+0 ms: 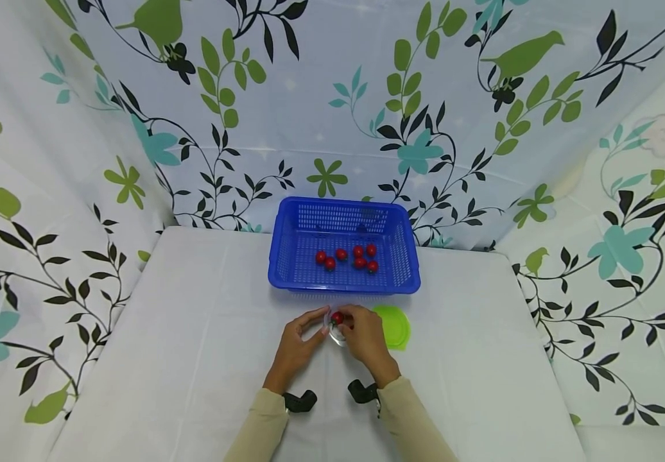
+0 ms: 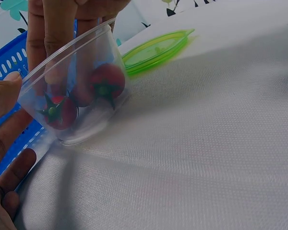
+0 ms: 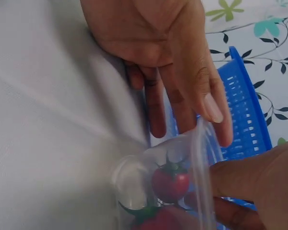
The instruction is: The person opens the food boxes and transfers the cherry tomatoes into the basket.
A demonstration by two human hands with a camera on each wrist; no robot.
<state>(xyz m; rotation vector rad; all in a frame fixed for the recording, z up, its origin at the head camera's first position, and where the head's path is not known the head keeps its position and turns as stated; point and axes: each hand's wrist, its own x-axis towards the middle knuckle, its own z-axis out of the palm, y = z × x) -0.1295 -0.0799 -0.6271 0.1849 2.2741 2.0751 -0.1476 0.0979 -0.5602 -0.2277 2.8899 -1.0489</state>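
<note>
A small clear plastic cup [image 2: 91,125] stands on the white-covered table in front of the basket. My left hand [image 1: 296,343] holds its side, thumb and fingers around the rim. From the other side my right hand [image 1: 367,337] reaches into the cup, its fingertips around a red cherry tomato [image 1: 337,317]. In the left wrist view, cherry tomatoes [image 2: 61,114] with green stems show through the cup wall, right at the fingers. The right wrist view shows a cherry tomato [image 3: 170,183] near the fingertips; part of the cup's inside is hidden by the fingers.
A blue perforated basket [image 1: 344,287] with several cherry tomatoes [image 1: 358,262] stands behind the hands, near the table's far edge. Just right of the right hand lies a bright green lid [image 1: 396,326]. A patterned cloth [image 1: 321,96] hangs behind the table [image 1: 205,359].
</note>
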